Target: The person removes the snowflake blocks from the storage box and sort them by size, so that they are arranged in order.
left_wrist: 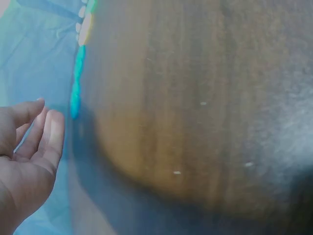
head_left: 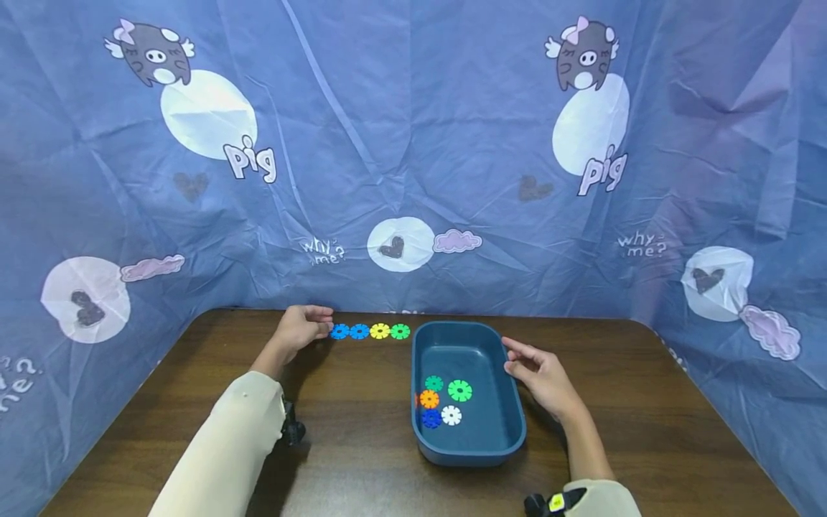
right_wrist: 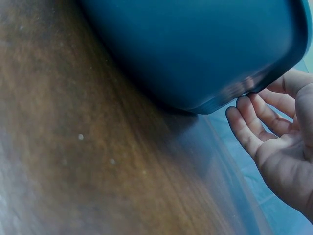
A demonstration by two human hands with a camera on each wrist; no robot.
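Observation:
My left hand (head_left: 304,329) is at the left end of a row of snowflake building discs near the table's back edge. Its fingertips are close to the end blue disc (head_left: 339,331); in the left wrist view a gap separates the hand (left_wrist: 36,156) from the blue discs (left_wrist: 76,93). A second blue disc (head_left: 359,331), a yellow disc (head_left: 380,331) and a green disc (head_left: 400,331) continue the row rightward. My right hand (head_left: 541,373) has its loosely bent fingertips at the right wall of a dark blue plastic bin (head_left: 522,425), right under its rim in the right wrist view.
Inside the bin lie a bright green disc (head_left: 460,390), a darker green disc (head_left: 433,384), an orange disc (head_left: 429,399), a dark blue disc (head_left: 431,418) and a white disc (head_left: 451,415). A blue printed cloth (head_left: 400,179) hangs behind the brown wooden table (head_left: 362,445).

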